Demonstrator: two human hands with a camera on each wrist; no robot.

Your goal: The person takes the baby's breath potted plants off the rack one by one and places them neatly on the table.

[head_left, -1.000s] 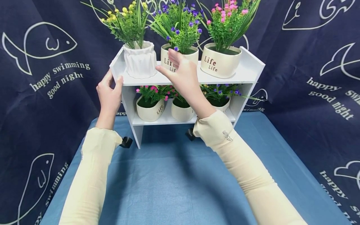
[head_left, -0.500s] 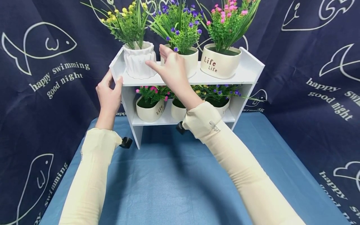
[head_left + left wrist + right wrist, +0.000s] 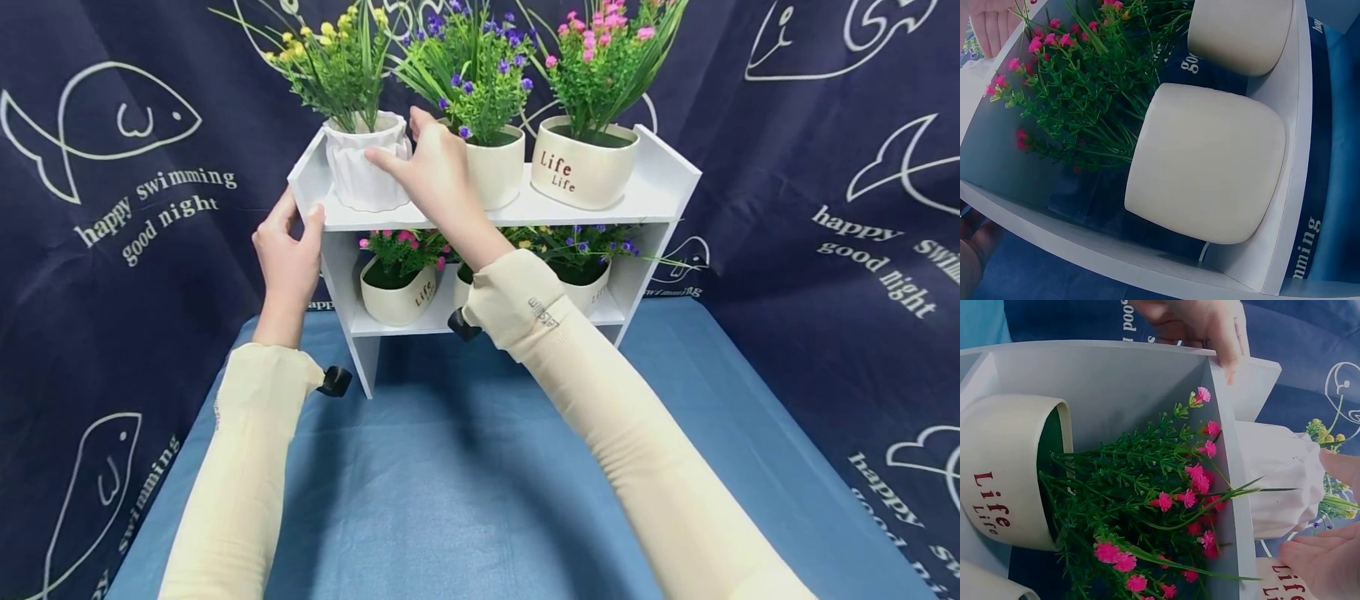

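Note:
My left hand (image 3: 287,258) holds the left side panel of a white two-tier shelf (image 3: 495,218), thumb at the front edge and fingers outside. My right hand (image 3: 438,167) is at the fluted white pot (image 3: 367,171) with yellow flowers on the top tier. Its thumb lies across the pot's front and its extended fingers reach between it and the cream pot (image 3: 497,173) with purple flowers. In the right wrist view the right hand (image 3: 1329,553) is beside the white pot (image 3: 1279,478); firm contact is unclear.
Another cream pot (image 3: 585,162) with pink flowers stands at the top right. Below sit several smaller potted flowers, among them a pink-flowered pot (image 3: 397,292). The shelf stands on a blue cloth (image 3: 450,467) before a dark fish-print curtain (image 3: 825,167).
My right hand has moved left, from in front of the purple-flowered pot to the white pot. The left hand keeps its hold on the shelf, and the pots stay in place.

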